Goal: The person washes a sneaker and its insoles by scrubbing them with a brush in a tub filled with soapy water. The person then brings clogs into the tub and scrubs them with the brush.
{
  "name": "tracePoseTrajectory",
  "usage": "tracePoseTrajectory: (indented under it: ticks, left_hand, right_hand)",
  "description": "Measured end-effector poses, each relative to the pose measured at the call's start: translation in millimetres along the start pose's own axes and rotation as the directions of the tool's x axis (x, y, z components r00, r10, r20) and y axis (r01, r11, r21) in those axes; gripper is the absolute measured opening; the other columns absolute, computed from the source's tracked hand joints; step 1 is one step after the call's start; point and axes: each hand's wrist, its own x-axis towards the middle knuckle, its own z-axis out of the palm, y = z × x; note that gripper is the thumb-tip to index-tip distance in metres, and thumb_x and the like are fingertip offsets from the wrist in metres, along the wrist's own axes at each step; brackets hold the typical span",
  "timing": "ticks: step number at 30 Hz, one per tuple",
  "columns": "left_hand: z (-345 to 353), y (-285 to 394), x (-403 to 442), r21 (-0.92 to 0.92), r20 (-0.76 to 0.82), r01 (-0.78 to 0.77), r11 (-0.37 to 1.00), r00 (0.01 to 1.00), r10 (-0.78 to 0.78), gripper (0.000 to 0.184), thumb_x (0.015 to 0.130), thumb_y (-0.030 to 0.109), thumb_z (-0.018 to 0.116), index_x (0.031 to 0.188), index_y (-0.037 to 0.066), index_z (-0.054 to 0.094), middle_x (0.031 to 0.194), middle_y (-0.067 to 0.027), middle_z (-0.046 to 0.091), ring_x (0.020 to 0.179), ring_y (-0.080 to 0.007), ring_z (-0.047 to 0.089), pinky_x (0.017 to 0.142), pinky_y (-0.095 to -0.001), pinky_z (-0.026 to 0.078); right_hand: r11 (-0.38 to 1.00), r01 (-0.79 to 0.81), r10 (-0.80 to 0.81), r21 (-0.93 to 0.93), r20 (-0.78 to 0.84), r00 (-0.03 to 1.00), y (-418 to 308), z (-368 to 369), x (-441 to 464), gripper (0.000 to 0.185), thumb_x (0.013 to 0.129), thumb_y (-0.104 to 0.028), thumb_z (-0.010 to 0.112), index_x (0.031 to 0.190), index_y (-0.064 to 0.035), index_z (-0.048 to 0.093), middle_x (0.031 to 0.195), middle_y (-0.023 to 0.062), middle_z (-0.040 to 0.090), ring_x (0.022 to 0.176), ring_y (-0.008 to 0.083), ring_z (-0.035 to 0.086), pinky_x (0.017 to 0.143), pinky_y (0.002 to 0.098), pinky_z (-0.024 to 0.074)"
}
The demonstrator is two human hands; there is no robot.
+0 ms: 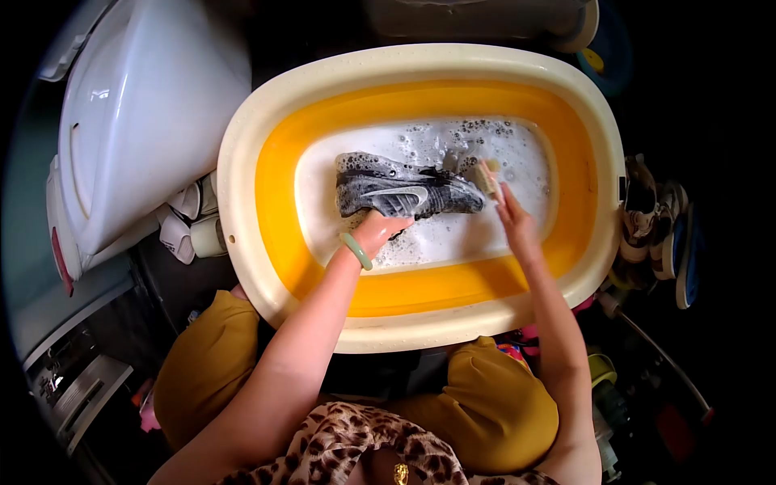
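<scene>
A wet dark grey sneaker [380, 182] with a pale swoosh lies on its side over soapy water, its toe pointing right. Suds cling to its heel end. My left hand [381, 232], with a green bangle on the wrist, is closed on the shoe's near edge; some of its fingers are hidden behind the shoe. In my right hand [516, 220] is a small scrub brush [488, 178], just right of the toe. Whether the bristles touch the shoe I cannot tell. Both hands are inside the yellow and cream wash basin [420, 330].
White slippers [179, 230] are at the left beside a large white glossy tub [158, 105]. Several shoes [653, 218] stand close to the basin's right rim. My knees [501, 404] come up against the basin's near side. A blue basin [606, 61] is at the back right.
</scene>
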Motion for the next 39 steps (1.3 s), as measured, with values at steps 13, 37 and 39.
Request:
tracePoseTrajectory:
  ticks: [13, 37, 39]
  left_hand:
    - [-9, 34, -6, -0.119, -0.266, -0.257, 0.959, 0.939, 0.219, 0.048, 0.075, 0.005, 0.067, 0.118, 0.000, 0.047, 0.109, -0.0078, 0.058, 0.102, -0.0181, 0.055, 0.090, -0.0321, 0.043]
    - [-4, 43, 40, 0.195, 0.148, -0.082, 0.977, 0.988, 0.053, 0.071, 0.071, 0.007, 0.073, 0.131, 0.006, 0.036, 0.122, -0.0075, 0.050, 0.113, -0.0170, 0.047, 0.097, -0.0345, 0.038]
    - [-2, 48, 42, 0.279, 0.161, -0.078, 0.957, 0.986, 0.034, 0.069, 0.074, 0.002, 0.068, 0.133, 0.006, 0.033, 0.121, -0.0063, 0.049, 0.109, -0.0153, 0.048, 0.097, -0.0327, 0.037]
  right_hand:
    - [0.835, 0.195, -0.032, -0.515, 0.308, 0.951, 10, 0, 32, 0.049, 0.093, -0.025, 0.043, 0.138, -0.0374, 0.028, 0.082, 0.0191, 0.063, 0.072, 0.0355, 0.061, 0.063, 0.0420, 0.0473]
    - [0.936, 0.351, -0.325, -0.019, 0.334, 0.885, -107, 21, -14, 0.048, 0.083, -0.014, 0.061, 0.127, -0.0309, 0.051, 0.081, 0.0185, 0.063, 0.064, 0.0330, 0.063, 0.061, 0.0402, 0.0506]
    - [0.927, 0.361, -0.328, -0.102, 0.249, 0.911, -119, 21, 21, 0.045, 0.084, -0.017, 0.059, 0.126, -0.0301, 0.051, 0.078, 0.0170, 0.063, 0.063, 0.0334, 0.062, 0.058, 0.0414, 0.0497]
